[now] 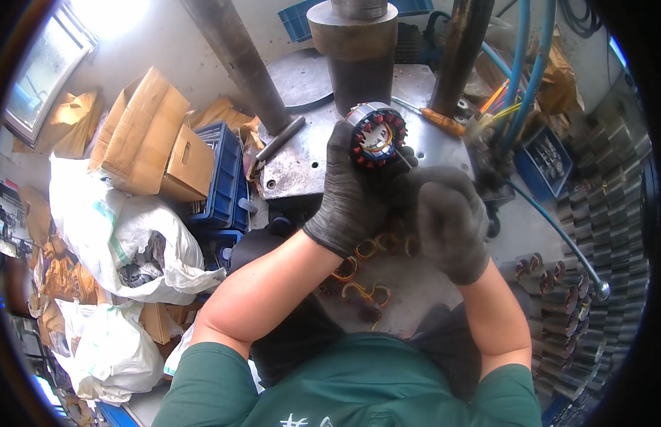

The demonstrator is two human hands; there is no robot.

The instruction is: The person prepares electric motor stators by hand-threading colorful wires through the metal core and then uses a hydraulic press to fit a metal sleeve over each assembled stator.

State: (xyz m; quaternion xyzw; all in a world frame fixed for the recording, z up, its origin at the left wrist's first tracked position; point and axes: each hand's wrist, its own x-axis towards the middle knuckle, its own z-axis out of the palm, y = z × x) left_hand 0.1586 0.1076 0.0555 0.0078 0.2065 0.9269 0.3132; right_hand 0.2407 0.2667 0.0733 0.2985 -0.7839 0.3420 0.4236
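My left hand (344, 196), in a dark grey knitted glove, grips a motor stator (376, 135) in front of the machine. The stator is a metal ring with red and black insulating parts and a pale wire winding along its inner edge; its open face is tilted toward me. Just to the right, my right hand (455, 224), gloved the same way, is curled closed and slightly blurred. A thin metal rod (403, 161) runs from its fingers to the stator's lower rim. Whether it has a handle is hidden inside the fist.
Behind stands a press ram (362, 71) over a steel bed (295, 171), with an orange-handled tool (444, 122) and a metal bar (280, 139) on it. Blue crates (227, 178), cardboard boxes (142, 132) and white sacks (117, 228) crowd the left. Stacked metal cores (593, 235) line the right.
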